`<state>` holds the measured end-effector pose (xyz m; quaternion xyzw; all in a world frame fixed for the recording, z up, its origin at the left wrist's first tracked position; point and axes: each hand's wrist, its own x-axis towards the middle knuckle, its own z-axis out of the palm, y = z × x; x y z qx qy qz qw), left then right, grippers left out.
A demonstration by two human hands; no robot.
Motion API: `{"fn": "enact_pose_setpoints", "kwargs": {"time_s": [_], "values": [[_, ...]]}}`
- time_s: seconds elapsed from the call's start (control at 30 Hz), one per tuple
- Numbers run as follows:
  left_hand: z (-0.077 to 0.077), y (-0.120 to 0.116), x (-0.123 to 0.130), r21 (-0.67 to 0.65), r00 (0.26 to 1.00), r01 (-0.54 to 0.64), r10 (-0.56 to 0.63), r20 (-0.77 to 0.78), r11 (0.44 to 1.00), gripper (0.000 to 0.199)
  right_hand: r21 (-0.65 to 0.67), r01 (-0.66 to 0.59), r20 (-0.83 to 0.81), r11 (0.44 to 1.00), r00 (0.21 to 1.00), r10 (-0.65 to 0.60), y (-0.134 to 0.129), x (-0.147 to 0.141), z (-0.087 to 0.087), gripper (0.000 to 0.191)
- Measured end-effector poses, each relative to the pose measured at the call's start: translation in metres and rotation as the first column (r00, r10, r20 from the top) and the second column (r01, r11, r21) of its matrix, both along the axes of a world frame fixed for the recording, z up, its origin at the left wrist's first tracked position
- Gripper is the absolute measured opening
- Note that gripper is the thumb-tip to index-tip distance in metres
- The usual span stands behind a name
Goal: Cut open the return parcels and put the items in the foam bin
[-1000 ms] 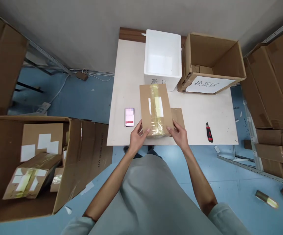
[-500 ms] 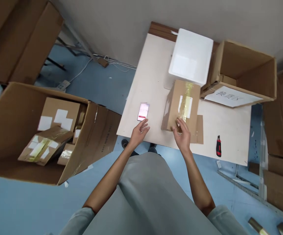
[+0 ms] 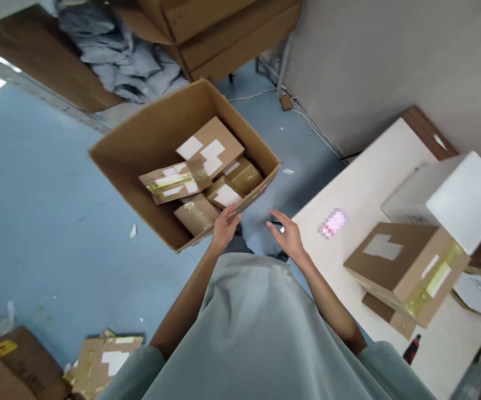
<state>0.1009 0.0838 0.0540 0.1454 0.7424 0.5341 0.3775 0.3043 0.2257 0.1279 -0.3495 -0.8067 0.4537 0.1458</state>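
L hand [image 3: 223,229] at near rim of big open cardboard box [image 3: 153,130], fingers loosely bent, can't tell if gripping; R hand [image 3: 287,236] empty, fingers parted, btwn box & white tabletop [image 3: 374,172]; taped parcels [image 3: 176,180] inside box, left; taped carton [image 3: 405,266] on tabletop, right, w/ utility knife [image 3: 412,350] nearby

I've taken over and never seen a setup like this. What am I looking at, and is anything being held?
No machine here: it's a person, bare-handed, seen from a camera worn on their head, looking forward and down. The left hand is at the near side of a large open carton holding smaller boxes; I can't tell whether it touches. The right hand hovers open between carton and table. Neither appears to hold anything. On the table are a blurred phone, a taped box, a foam bin and a cutter.
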Motion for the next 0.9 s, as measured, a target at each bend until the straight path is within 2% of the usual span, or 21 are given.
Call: {"fn": "enact_pose_setpoints", "kwargs": {"time_s": [0.07,0.17,0.27,0.37,0.5,0.57,0.63,0.77,0.9], "values": [[-0.01,-0.026,-0.047,-0.092,0.993,-0.114,0.114,-0.007,0.989,0.053,-0.024,-0.101,0.012,0.995,0.995,0.101,-0.006,-0.061,-0.013,0.041],[-0.024,-0.062,-0.113,-0.231,0.965,-0.26,0.26,-0.03,0.937,0.054,-0.074,-0.221,0.091,0.973,0.97,0.227,-0.015,-0.149,-0.038,0.039],[-0.038,-0.089,-0.169,-0.311,0.94,-0.337,0.335,-0.064,0.888,0.059,-0.134,-0.284,0.24,0.949,0.92,0.31,-0.024,-0.232,-0.064,0.037],[-0.054,-0.104,-0.209,-0.372,0.928,-0.373,0.352,-0.125,0.85,0.061,-0.16,-0.315,0.393,0.935,0.849,0.353,-0.031,-0.307,-0.09,0.038],[-0.075,-0.113,-0.239,-0.405,0.914,-0.405,0.372,-0.161,0.82,0.064,-0.178,-0.282,0.59,0.943,0.736,0.332,-0.038,-0.384,-0.126,0.046],[-0.084,-0.117,-0.247,-0.411,0.909,-0.416,0.382,-0.167,0.811,0.068,-0.177,-0.262,0.657,0.949,0.686,0.312,-0.038,-0.405,-0.141,0.05],[-0.091,-0.121,-0.255,-0.412,0.904,-0.427,0.388,-0.178,0.805,0.072,-0.16,-0.233,0.704,0.959,0.655,0.277,-0.033,-0.413,-0.151,0.048],[-0.1,-0.123,-0.276,-0.39,0.896,-0.444,0.393,-0.206,0.807,0.076,-0.112,-0.147,0.765,0.983,0.618,0.18,-0.011,-0.402,-0.159,0.036],[-0.11,-0.115,-0.304,-0.391,0.904,-0.426,0.369,-0.215,0.816,0.074,-0.152,-0.166,0.721,0.974,0.656,0.224,-0.008,-0.4,-0.165,0.048]]}}
